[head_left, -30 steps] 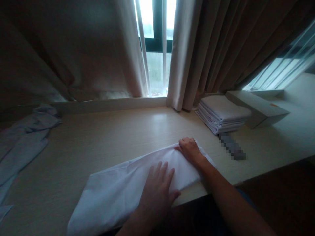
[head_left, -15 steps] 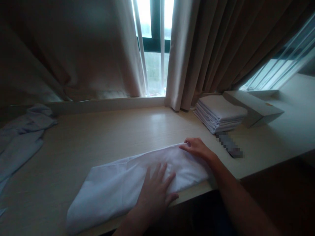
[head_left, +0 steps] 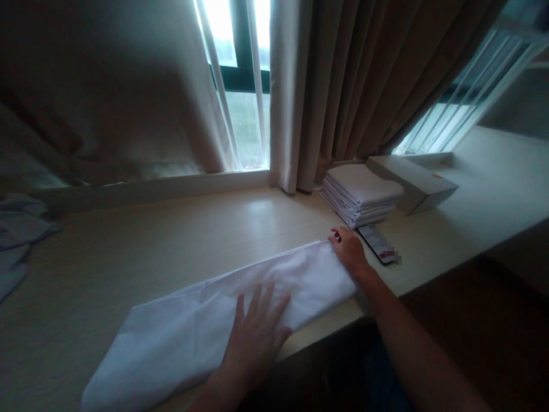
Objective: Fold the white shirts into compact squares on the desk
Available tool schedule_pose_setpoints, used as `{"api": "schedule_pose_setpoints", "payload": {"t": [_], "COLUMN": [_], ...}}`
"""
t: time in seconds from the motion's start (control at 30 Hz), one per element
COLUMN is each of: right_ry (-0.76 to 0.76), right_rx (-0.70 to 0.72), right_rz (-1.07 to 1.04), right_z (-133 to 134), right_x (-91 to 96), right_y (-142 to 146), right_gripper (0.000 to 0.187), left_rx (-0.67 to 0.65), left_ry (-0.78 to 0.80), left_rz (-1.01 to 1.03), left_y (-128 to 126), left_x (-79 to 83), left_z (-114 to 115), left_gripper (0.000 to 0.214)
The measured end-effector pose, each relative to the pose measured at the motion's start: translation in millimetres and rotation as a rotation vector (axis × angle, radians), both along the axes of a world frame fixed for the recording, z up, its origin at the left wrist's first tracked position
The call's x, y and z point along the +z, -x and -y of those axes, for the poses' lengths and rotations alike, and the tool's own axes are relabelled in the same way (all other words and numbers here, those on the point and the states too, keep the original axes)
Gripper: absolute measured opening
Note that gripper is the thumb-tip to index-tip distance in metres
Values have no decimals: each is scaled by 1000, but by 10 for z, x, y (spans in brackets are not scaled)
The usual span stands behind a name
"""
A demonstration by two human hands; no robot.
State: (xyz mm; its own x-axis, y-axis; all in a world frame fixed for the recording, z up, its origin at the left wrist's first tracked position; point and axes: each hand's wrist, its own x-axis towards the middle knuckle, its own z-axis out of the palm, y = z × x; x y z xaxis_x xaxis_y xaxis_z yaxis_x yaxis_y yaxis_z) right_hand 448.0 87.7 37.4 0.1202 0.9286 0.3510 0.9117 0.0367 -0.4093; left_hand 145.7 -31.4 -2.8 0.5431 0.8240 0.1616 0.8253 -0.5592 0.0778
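A long white cloth [head_left: 171,326], folded into a strip, lies slantwise along the front of the table. My left hand [head_left: 257,326] rests flat on its middle with the fingers spread. At the cloth's far right corner is my right hand [head_left: 349,252], its fingers curled and the thumb against the edge. The fingertip contact there is partly hidden by the hand itself. Just beyond the right hand stands a neat stack of folded white cloths [head_left: 362,191].
A phone-like flat object [head_left: 377,243], partly blurred out, lies right of my right hand. Behind it sits a pale box [head_left: 414,180]. Crumpled cloth [head_left: 21,229] lies at the far left of the table [head_left: 206,229]. Curtains [head_left: 295,97] hang along the back.
My right hand has slid along the cloth's far edge to its right corner. My left hand stays flat on the cloth. The view has turned right, shifting everything leftward.
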Motion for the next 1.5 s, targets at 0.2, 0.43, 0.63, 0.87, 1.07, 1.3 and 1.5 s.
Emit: {"api": "schedule_pose_setpoints", "payload": {"t": [0.2, 0.43, 0.63, 0.87, 1.07, 1.3, 1.5], "right_ry": [-82, 65, 120, 24, 36, 111, -186], "right_rx": [265, -175, -136, -103, -165, -238, -190], "right_rz": [105, -249, -344, -419, -314, -178, 58], "right_z": [970, 1272, 1053, 1058, 1000, 950, 1131], "right_x": [105, -202, -333, -395, -450, -435, -342], "right_y": [560, 178, 35, 99, 135, 171, 397], "right_gripper": [33, 43, 34, 36, 25, 21, 31], "left_rx": [6, 32, -143, -184, -139, -91, -72], "left_ry": [-30, -107, -169, -135, -86, -112, -111], "left_rz": [20, 15, 77, 73, 61, 65, 48], "left_y": [-16, -69, -268, -277, -298, -327, -349], "left_x": [-22, 7, 18, -120, -120, -160, -174], "left_z": [14, 62, 162, 203, 202, 220, 217], "left_gripper": [63, 61, 61, 65, 70, 70, 71]}}
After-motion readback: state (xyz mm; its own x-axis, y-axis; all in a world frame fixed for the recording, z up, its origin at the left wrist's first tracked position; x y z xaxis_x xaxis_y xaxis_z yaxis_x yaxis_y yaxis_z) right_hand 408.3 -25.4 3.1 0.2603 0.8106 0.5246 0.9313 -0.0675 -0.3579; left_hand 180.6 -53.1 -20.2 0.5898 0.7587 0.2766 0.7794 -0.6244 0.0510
